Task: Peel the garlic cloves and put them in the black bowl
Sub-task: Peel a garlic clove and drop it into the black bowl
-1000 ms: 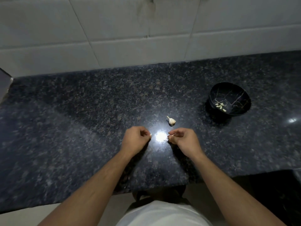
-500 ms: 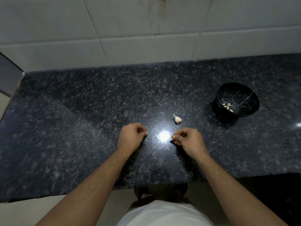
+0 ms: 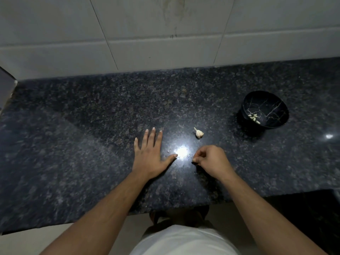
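Flat on the dark speckled bench (image 3: 92, 126), the left hand (image 3: 149, 155) lies with fingers straight and spread. Beside it, the right hand (image 3: 211, 161) curls its grip around a small garlic clove (image 3: 194, 159). Beyond them sits a garlic piece (image 3: 199, 133). Peeled cloves (image 3: 254, 118) rest in the black bowl (image 3: 279, 107), far right. No writing shows.

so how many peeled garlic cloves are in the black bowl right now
About 5, all small pale peeled garlic cloves clustered low on the near-left inside of the black marbled bowl. They overlap and look tiny, so the count could be off by one.
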